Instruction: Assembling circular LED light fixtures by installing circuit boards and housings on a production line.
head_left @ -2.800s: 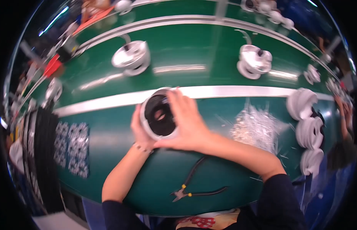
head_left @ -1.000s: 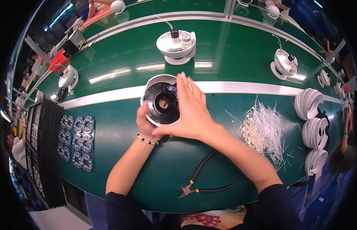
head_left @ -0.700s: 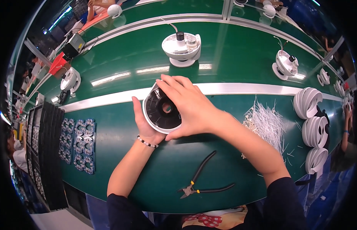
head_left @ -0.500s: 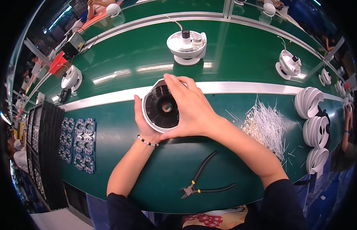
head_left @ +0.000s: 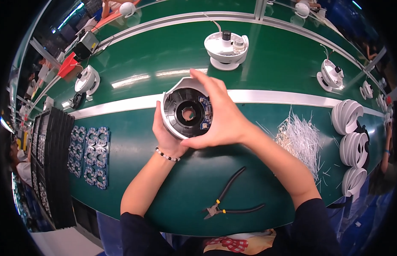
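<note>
Between my hands, above the bench, is a round white camera housing (head_left: 175, 91) with a black funnel-shaped inside and a hole in its middle. My left hand (head_left: 166, 134) is wrapped round its left and lower side. On the right side, my right hand (head_left: 224, 113) grips the rim, thumb at the bottom and fingers at the top. A blue circuit board (head_left: 204, 113) shows inside the housing, beside my right palm, which partly covers that edge. Below the hands lie diagonal cutters (head_left: 213, 209) with black handles, jaws apart and touched by neither hand.
Blue circuit boards (head_left: 96, 158) lie at left beside stacked black trays (head_left: 51, 166). At right are a heap of white cable ties (head_left: 298, 141) and several white ring-shaped covers (head_left: 353, 149). Beyond a pale rail (head_left: 266, 97), white camera units (head_left: 226, 49) stand on the green surface.
My right hand has shifted right along the housing's rim, and the circuit board inside has come into sight. The housing has tilted a little. My whole view has shifted slightly.
</note>
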A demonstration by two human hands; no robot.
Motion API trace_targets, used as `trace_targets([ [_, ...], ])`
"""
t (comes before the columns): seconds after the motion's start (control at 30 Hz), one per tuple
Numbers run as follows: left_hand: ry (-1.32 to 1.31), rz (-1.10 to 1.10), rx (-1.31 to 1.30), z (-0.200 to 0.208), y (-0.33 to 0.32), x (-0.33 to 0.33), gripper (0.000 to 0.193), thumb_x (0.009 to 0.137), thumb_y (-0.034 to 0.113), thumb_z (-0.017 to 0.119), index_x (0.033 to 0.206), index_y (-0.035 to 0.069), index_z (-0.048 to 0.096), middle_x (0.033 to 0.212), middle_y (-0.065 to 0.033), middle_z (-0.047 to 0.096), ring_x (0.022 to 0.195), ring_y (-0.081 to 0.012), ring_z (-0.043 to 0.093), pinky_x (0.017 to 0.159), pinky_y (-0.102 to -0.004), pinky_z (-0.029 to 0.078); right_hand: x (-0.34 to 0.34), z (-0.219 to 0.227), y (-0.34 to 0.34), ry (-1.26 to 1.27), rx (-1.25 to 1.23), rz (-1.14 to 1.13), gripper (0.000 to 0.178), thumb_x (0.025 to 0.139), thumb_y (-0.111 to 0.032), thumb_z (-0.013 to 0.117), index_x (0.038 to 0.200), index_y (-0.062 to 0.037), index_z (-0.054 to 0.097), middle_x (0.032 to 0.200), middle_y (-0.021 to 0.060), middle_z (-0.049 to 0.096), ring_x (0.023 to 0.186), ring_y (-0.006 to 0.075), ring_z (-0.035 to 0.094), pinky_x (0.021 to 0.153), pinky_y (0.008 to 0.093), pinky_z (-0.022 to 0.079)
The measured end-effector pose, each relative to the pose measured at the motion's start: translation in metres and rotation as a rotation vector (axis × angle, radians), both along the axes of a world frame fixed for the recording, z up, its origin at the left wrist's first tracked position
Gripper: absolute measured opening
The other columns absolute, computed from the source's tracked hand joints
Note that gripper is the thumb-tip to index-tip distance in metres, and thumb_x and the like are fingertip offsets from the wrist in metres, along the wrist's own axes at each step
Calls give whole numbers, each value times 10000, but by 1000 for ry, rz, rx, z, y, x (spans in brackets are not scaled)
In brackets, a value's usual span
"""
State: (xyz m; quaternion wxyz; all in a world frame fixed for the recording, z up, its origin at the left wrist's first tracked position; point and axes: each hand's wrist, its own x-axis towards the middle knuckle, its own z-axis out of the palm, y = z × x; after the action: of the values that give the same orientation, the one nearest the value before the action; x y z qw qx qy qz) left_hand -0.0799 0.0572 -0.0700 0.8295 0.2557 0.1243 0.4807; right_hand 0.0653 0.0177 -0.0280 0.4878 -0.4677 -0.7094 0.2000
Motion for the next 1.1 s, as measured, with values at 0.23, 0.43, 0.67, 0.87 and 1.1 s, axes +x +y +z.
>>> trace_targets([
  [0.23,-115,-68,-9,-4,1,-4,713,898,631,258,1264,46,441,1207,-117,531,1087,-243,533,925,-377,453,-13,-4,-1,-241,14,-78,1151,444,-435,854,1314,64,290,1345,253,320,1226,411,312,1023,466,308],
  [0.43,-152,-63,72,-5,1,-4,892,794,765,293,1344,65,347,1288,-106,463,1162,-232,476,976,-376,410,-27,-8,-1,-223,-38,-244,1172,461,-534,830,1286,100,292,1309,273,334,1206,414,320,1016,468,304],
  [0.67,111,60,256,-6,0,-7,770,835,612,412,1376,77,298,1299,-128,455,1195,-260,454,1003,-397,377,-42,-15,0,-102,-97,-344,1195,472,-564,818,1284,112,260,1298,268,310,1167,397,343,990,461,318],
  [0.87,62,51,175,-9,0,-9,649,828,466,420,1315,40,376,1244,-134,502,1153,-266,491,981,-396,399,-48,-16,-1,-51,-233,-367,1222,473,-572,816,1296,109,222,1305,261,287,1167,393,334,1000,468,298],
  [1.1,104,-102,244,-3,3,-16,672,796,402,499,1331,26,343,1225,-133,504,1121,-241,509,963,-370,414,-50,-32,-4,-31,18,-385,1213,493,-532,826,1302,109,188,1313,260,251,1192,409,298,1003,469,290],
])
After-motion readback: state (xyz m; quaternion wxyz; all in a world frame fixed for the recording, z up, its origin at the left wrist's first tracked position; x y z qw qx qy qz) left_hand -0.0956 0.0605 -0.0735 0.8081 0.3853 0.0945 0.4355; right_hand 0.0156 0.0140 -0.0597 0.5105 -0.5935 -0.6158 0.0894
